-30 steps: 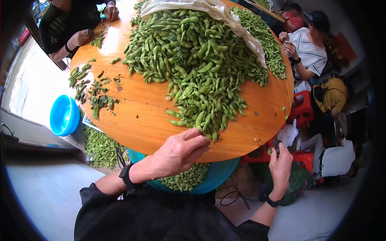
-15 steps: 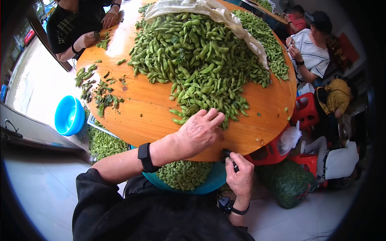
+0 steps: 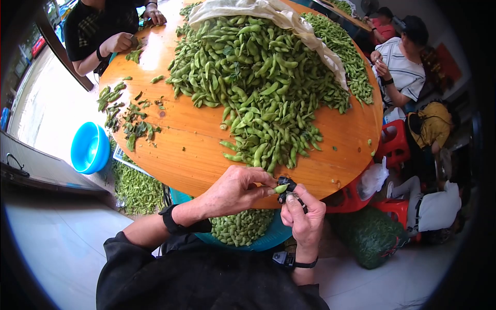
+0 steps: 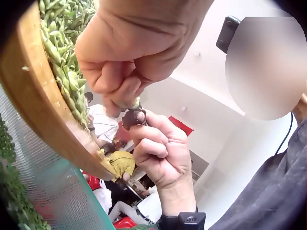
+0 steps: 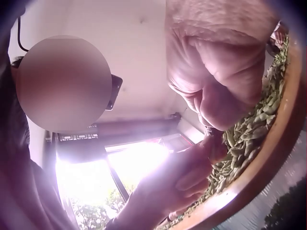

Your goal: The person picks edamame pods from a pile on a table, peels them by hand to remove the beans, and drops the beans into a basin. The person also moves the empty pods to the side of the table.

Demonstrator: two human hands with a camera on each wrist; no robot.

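Note:
My left hand (image 3: pixel 232 190) pinches a green soybean pod (image 3: pixel 281 189) just over the near edge of the round wooden table (image 3: pixel 170 160). Meeting it from the right, my right hand (image 3: pixel 306 217) grips a small black hand tool (image 3: pixel 285 182), whose exact kind I cannot tell. Pod and tool overlap in the head view. The left wrist view shows the tool's dark rounded part (image 4: pixel 132 119) at the right hand's fingertips. A large heap of soybean pods (image 3: pixel 243 67) covers the table's middle, spilling toward my hands.
Below the table edge, a blue-green basin (image 3: pixel 281 232) holds shelled-looking green beans or short pods (image 3: pixel 240 227). Leaf scraps (image 3: pixel 137 126) lie at the table's left. A blue bowl (image 3: pixel 89 147), red stools (image 3: pixel 393 139) and a full green bag (image 3: pixel 369 237) stand around. Other people sit nearby.
My left hand reached to the heap's near edge, then drew back with a pod. My right hand came in from the far right with the black tool and now meets the left.

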